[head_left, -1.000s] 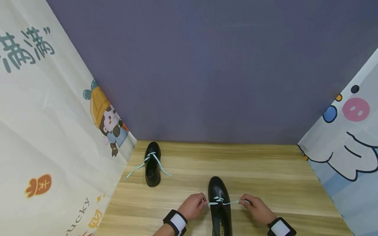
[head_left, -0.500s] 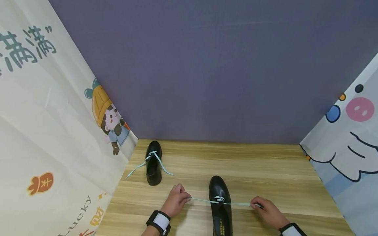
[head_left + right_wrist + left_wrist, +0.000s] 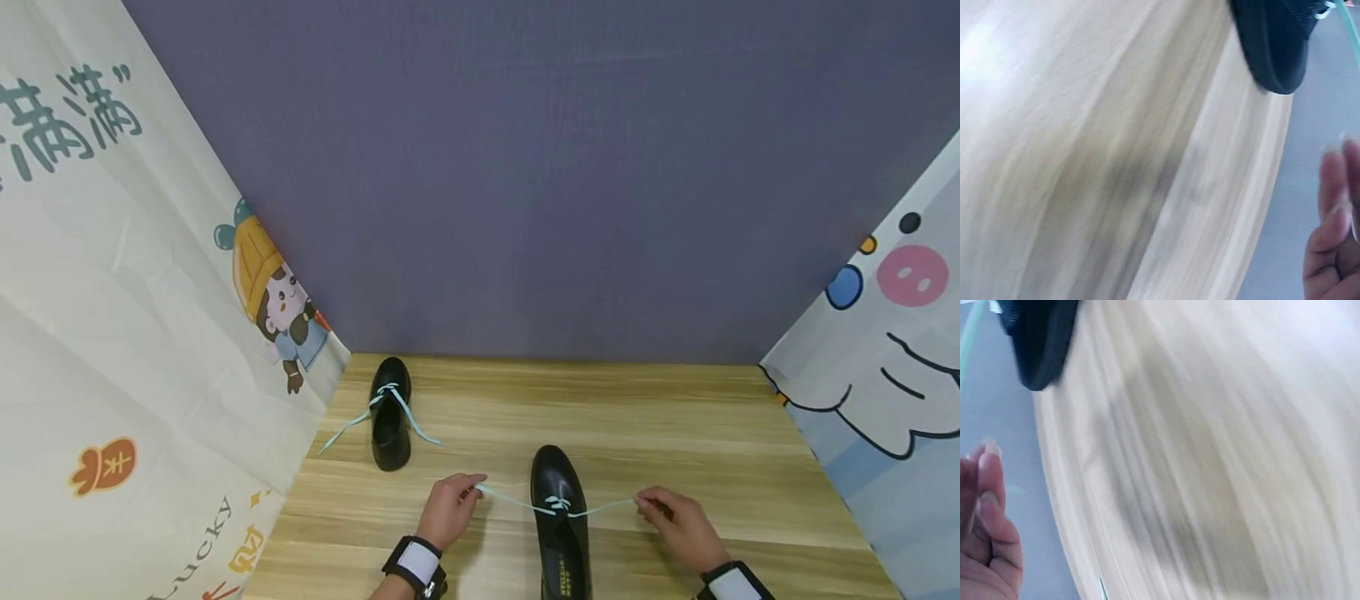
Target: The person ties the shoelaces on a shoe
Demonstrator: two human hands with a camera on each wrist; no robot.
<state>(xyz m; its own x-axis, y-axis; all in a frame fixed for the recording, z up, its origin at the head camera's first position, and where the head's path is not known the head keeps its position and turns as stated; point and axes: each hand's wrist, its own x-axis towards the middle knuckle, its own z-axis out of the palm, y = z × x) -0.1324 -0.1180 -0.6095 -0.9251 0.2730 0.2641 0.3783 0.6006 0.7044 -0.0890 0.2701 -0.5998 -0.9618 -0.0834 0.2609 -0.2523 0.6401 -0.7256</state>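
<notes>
A black leather shoe (image 3: 557, 483) stands toe-away near the front of the table, with a pale mint shoelace (image 3: 517, 501) through its eyelets. To its left, my left hand (image 3: 450, 510) pinches one end of the lace between thumb and fingers. On the other side my right hand (image 3: 681, 523) pinches the opposite end. Both lace ends run outward from the shoe, raised above the tabletop and slightly slack. The wrist views catch the fingers (image 3: 999, 519) only at their edges, along with the shoe's toe (image 3: 1275, 56).
A second black shoe (image 3: 390, 425) stands at the back left, its lace ends spread loose to both sides. The wooden table (image 3: 660, 417) meets a grey-blue panel (image 3: 525, 208) at the back. Printed white cloths hang at left (image 3: 97, 317) and right (image 3: 900, 375).
Both hands have moved outward from the shoe, drawing the lace ends longer. Over the last half second both hands have risen slightly in view and the lace has slackened a little.
</notes>
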